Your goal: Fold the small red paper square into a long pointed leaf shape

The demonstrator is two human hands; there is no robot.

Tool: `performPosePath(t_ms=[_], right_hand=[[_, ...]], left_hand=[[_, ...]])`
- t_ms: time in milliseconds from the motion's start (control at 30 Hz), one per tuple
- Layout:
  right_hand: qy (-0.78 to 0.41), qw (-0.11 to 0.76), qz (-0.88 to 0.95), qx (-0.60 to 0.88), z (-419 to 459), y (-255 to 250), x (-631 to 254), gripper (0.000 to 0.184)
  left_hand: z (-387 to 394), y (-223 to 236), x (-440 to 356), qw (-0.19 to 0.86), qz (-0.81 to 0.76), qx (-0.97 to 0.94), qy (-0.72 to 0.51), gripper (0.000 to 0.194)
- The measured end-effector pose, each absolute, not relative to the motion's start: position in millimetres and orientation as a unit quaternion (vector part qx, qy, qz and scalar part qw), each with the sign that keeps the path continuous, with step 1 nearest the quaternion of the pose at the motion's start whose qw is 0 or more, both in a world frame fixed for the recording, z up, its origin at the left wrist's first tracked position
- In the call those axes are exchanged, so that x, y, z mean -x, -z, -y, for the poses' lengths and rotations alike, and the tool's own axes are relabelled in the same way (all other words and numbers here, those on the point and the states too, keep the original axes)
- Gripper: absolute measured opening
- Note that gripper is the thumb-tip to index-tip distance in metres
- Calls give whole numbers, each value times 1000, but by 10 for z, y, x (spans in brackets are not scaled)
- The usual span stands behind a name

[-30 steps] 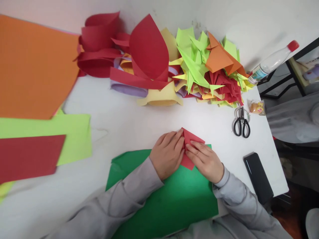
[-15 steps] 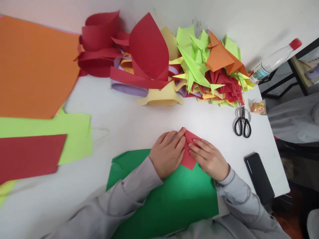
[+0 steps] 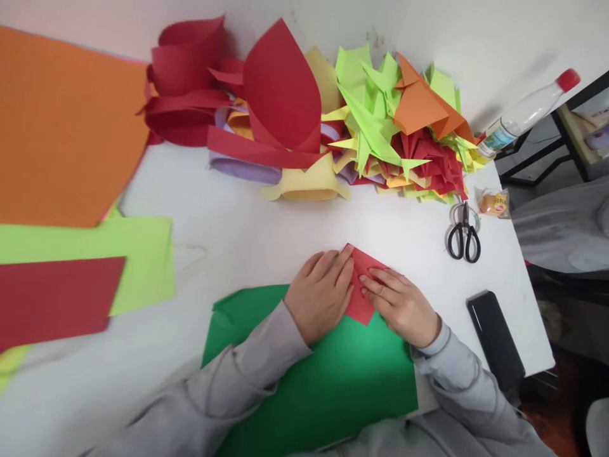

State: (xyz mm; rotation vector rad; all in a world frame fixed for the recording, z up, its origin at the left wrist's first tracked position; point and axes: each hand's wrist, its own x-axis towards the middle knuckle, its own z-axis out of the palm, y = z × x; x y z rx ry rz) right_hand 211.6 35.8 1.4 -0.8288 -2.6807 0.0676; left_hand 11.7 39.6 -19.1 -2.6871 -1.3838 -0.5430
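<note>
A small piece of folded red paper (image 3: 360, 309) lies partly on a large green sheet (image 3: 328, 381) and partly on the white table. My left hand (image 3: 320, 298) rests flat over its left side, with the fingertips near its top corner. On the other side, the outstretched fingers of my right hand (image 3: 400, 306) press down on the right part of the paper. Both hands are open, fingers straight and close to each other. The paper's left edge is hidden beneath my left hand, and part of its right side is covered too.
Rolled and folded coloured papers (image 3: 285, 89) and pointed folded shapes (image 3: 371, 120) pile along the wall. Black scissors (image 3: 464, 238), a wrapped snack (image 3: 493, 203), a phone (image 3: 495, 339) and a plastic bottle (image 3: 528, 117) stand or lie rightward. Large orange sheets (image 3: 66, 133) lie left.
My right hand has shifted slightly to the right across the red paper, then stayed. My left index fingertip has slid a little along the top corner. The paper stays in place.
</note>
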Motion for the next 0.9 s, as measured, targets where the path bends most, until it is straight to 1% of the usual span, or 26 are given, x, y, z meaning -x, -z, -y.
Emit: performPosePath(t_ms=[133, 333, 600, 900], right_hand=[[-37, 160, 942, 292, -361, -13, -2119, 24], [-44, 159, 944, 286, -371, -19, -2139, 26], [-90, 204, 923, 313, -395, -74, -2174, 20], [-71, 178, 935, 299, -417, -53, -2188, 16]], left_hand=[[-403, 192, -105, 17, 444, 877, 180, 43], [-437, 161, -92, -3, 446, 879, 167, 41], [-438, 154, -107, -3, 457, 875, 161, 43], [-424, 173, -112, 14, 460, 873, 162, 45]])
